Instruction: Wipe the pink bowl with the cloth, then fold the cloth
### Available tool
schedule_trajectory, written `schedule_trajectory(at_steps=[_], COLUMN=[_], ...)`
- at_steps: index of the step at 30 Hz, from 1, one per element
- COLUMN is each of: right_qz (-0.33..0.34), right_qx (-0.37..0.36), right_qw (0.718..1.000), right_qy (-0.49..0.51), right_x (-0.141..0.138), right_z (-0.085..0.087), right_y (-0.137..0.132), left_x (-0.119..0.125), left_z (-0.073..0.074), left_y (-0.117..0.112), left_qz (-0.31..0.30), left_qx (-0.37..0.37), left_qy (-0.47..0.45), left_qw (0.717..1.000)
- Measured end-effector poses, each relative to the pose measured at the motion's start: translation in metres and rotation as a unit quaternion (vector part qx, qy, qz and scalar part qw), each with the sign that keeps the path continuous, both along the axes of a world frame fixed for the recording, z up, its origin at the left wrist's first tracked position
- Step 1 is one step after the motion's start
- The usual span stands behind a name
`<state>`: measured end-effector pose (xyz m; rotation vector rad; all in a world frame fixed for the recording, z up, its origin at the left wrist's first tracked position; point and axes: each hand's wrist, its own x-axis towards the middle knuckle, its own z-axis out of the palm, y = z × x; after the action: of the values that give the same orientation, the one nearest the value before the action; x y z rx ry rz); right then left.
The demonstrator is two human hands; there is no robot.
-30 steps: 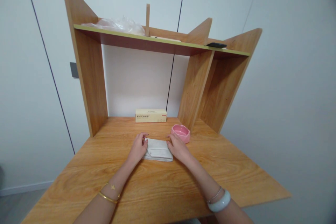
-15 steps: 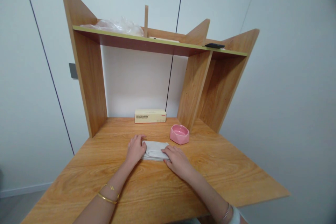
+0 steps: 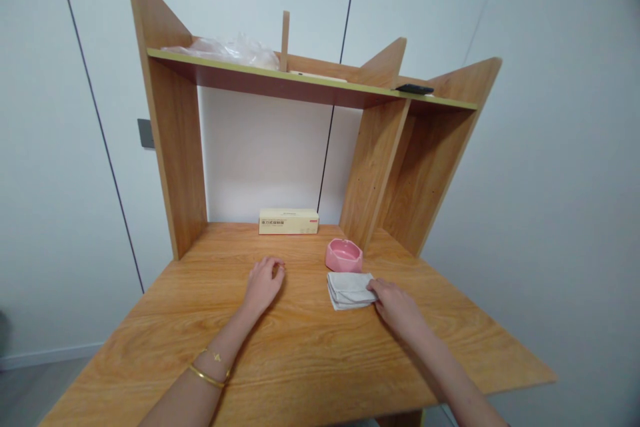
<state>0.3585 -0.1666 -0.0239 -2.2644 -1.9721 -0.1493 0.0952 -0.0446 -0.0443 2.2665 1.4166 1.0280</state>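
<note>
A folded pale grey cloth is in front of the pink faceted bowl, right of the desk's middle. My right hand pinches the cloth's right edge, thumb below and fingers on top. To the left, my left hand rests on the wooden desktop with its fingers loosely curled and slightly apart. Nothing shows in that hand, and a gap of bare wood separates it from the cloth.
A cream box with printed lettering stands against the wall at the back of the desk. A wooden shelf unit rises behind, bearing a clear plastic bag and a dark flat object.
My right hand has moved the folded cloth to the right, up near the front of the pink bowl. My left hand has let go of the cloth and stays about where it was.
</note>
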Motion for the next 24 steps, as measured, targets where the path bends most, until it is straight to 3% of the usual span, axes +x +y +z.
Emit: schedule_trajectory(at_steps=[5,8,11,15,19,24], right_qz=[0.044,0.051,0.085,0.244,0.299,0.276], right_qx=[-0.006,-0.014,0.015,0.068,0.048,0.033], right_qw=[0.997,0.996,0.993,0.954,0.930,0.931], right_qy=[0.065,0.066,0.086,0.158,0.207,0.238], right_x=[0.018,0.012,-0.018,-0.080,-0.122,-0.124], right_z=[-0.009,-0.004,0.010,0.017,-0.004,-0.034], right_y=[0.001,0.003,0.012,0.043,0.081,0.102], left_x=[0.000,0.000,0.000,0.000,-0.002,-0.007], left_z=[-0.003,-0.004,-0.006,-0.008,-0.011,-0.017], left_y=[0.002,0.004,0.006,0.006,0.009,0.015], left_qz=[-0.006,-0.012,-0.022,-0.055,-0.094,-0.089], left_qx=[-0.007,-0.010,-0.015,-0.025,-0.041,-0.053], left_qy=[0.002,-0.006,-0.014,-0.024,-0.029,-0.042], left_qw=[1.000,1.000,1.000,0.998,0.994,0.994])
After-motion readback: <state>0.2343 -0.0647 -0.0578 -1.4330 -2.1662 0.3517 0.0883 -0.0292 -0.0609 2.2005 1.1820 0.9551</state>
